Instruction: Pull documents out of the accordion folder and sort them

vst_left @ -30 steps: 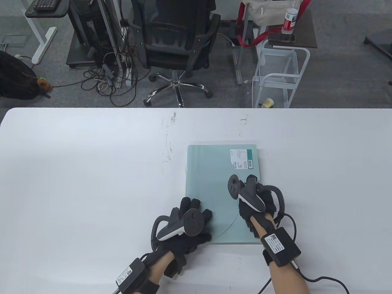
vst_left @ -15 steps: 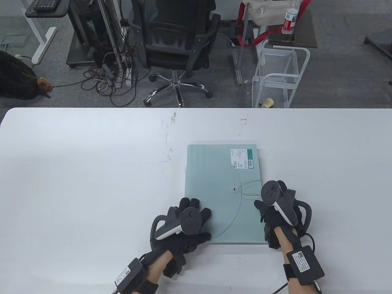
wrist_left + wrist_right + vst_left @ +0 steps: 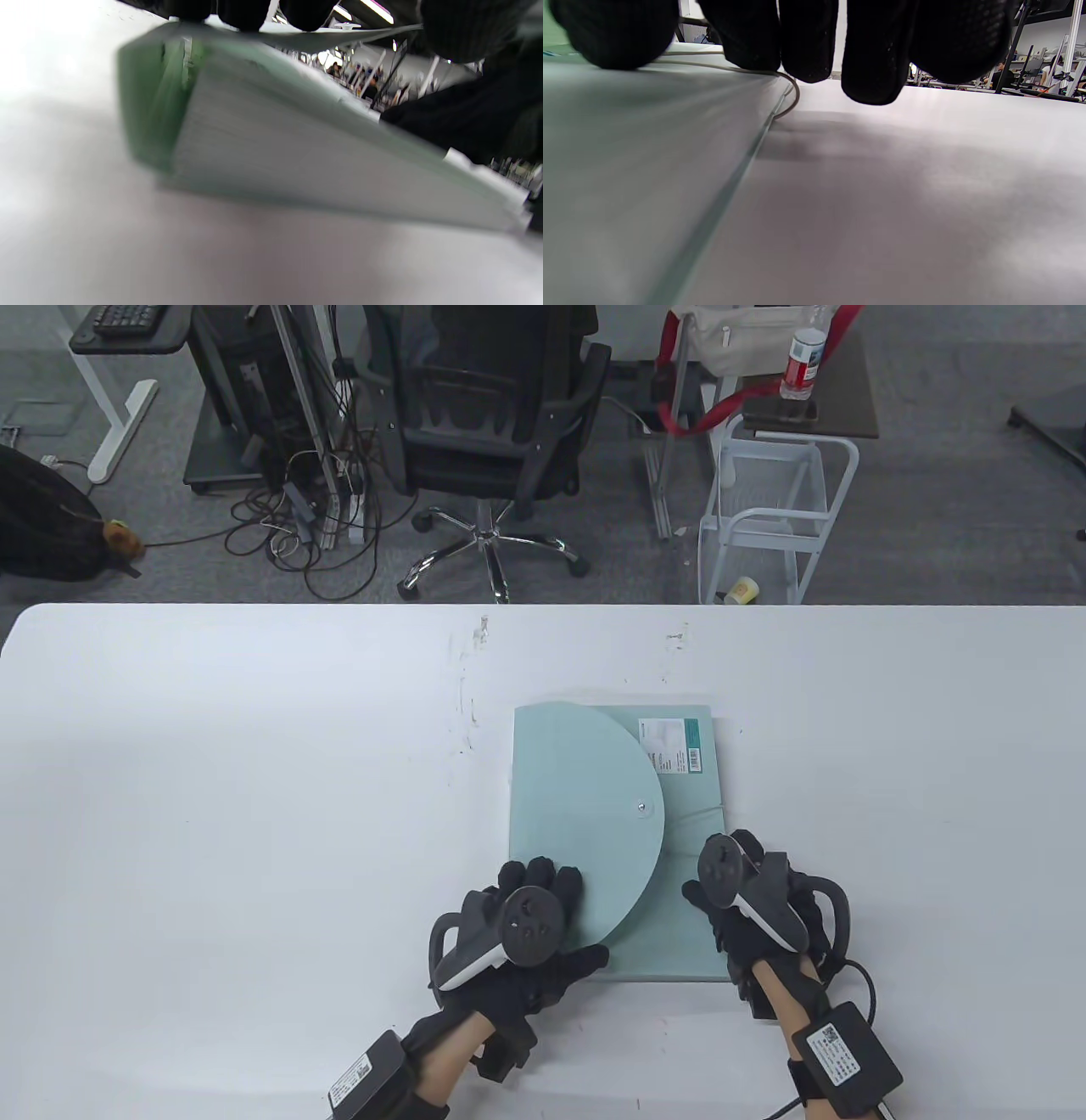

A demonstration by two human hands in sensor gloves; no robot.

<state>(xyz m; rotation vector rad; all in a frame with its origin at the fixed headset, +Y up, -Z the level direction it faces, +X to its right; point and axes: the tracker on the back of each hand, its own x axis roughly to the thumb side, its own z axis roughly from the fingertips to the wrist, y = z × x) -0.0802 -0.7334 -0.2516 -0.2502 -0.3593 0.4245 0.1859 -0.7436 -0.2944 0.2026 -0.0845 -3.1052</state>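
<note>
Your accordion folder (image 3: 679,916) lies flat on the white counter (image 3: 212,780), just right of centre and near your edge, with its rounded flap (image 3: 585,814) now lifted and swung over to the left; your left hand (image 3: 517,933) holds that flap at its near curved edge, fingers (image 3: 246,15) on top and the thumb seemingly underneath, so the grip is closed on the flap; your right hand (image 3: 751,899) rests at the folder's near right edge with fingers (image 3: 878,51) curled down and the thin elastic cord (image 3: 780,84) running just under them, though whether they pinch the cord I cannot tell; judge the folder as light but thick, its pleated side (image 3: 157,97) soft and springy, the plastic skin smooth and likely slippery, the flap thin and bendy, so it probably creases if you fold it hard; take hold by pressing the body down near the open mouth with one hand and reach into a pocket with the other, drawing papers by their edges; compared with half a second ago, the flap was closed flat and the cord looped loose from the button (image 3: 642,808), your right hand sat slightly further right, and your left hand lay on the near left corner rather than lifting anything.
</note>
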